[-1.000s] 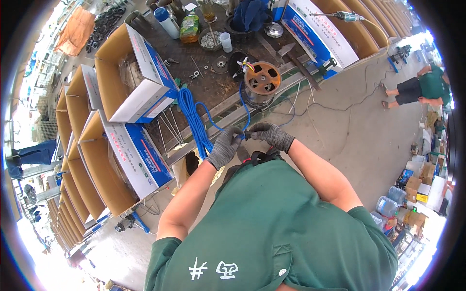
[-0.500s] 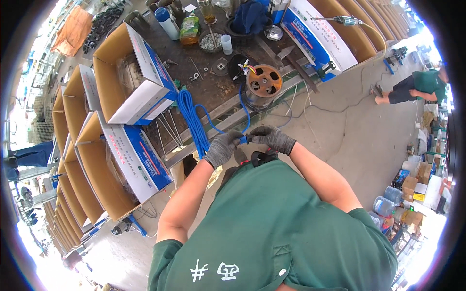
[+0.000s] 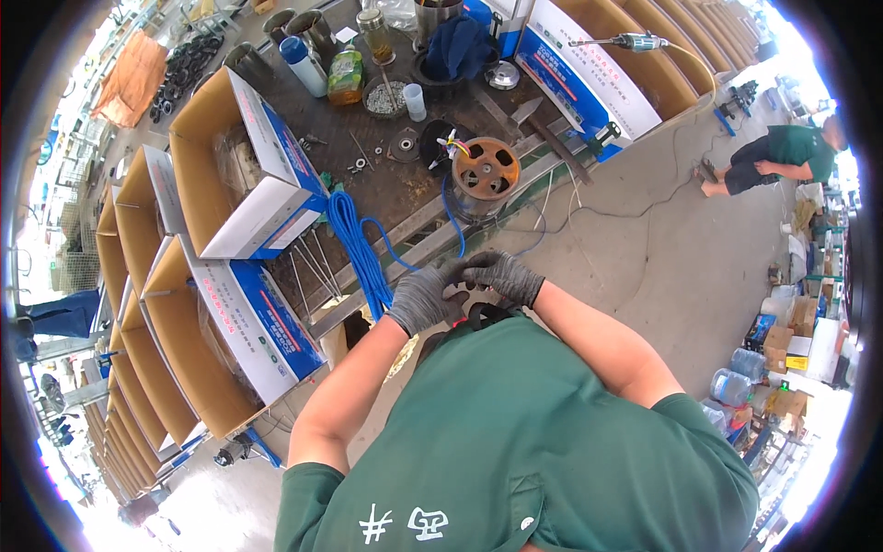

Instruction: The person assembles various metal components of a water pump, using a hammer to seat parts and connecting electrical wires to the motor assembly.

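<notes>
My left hand, in a dark grey glove, is closed around the end stretch of a blue cable. Against its fingertips, my gloved right hand pinches at the same cable end. The fingers hide most of the gripped piece. A bundled length of this cable lies over the bench edge, left of my hands. Another blue stretch runs up to a round motor housing with a rusty orange, holed top. Coloured wires with white tips stick out beside that top.
Open cartons line the left, with more cartons at the far right. The dark bench carries a hammer, a bowl of small metal parts, a translucent cup and bottles. A co-worker is at the right.
My hands have drawn closer together, and the cable end between them is now mostly covered by the fingers. The view has shifted slightly.
</notes>
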`<state>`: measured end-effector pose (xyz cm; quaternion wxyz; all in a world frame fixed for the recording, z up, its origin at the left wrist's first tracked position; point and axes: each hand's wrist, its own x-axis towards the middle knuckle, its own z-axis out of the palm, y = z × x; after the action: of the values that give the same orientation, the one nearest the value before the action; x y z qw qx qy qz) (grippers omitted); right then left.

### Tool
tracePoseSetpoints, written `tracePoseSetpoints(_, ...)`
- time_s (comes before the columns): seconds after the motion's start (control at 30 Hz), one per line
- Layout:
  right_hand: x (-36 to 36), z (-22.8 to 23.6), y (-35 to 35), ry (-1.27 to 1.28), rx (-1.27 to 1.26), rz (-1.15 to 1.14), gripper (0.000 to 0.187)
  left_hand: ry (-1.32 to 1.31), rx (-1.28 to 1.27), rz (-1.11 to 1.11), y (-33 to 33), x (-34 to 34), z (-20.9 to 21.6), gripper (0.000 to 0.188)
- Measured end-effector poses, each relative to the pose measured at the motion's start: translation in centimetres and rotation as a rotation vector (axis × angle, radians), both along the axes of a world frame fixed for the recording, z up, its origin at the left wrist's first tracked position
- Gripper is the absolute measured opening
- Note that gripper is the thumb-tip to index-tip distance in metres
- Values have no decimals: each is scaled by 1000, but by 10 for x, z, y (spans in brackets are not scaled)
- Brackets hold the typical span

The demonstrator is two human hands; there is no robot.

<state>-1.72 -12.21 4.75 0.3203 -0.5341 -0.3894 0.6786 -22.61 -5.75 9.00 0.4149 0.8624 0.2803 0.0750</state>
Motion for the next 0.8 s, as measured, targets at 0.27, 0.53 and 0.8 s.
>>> tracePoseSetpoints(0.27, -5, 4, 3, -130, -62, 90, 35, 174, -55, 154, -10, 7, 5, 28)
tracePoseSetpoints(0.53, -2, 12, 2, -211, -123, 125, 40, 145, -77, 168, -14, 1, -16, 39)
tracePoseSetpoints(0.8, 1, -6, -4, -228, -110, 131, 40, 170, -63, 146, -16, 0, -24, 39)
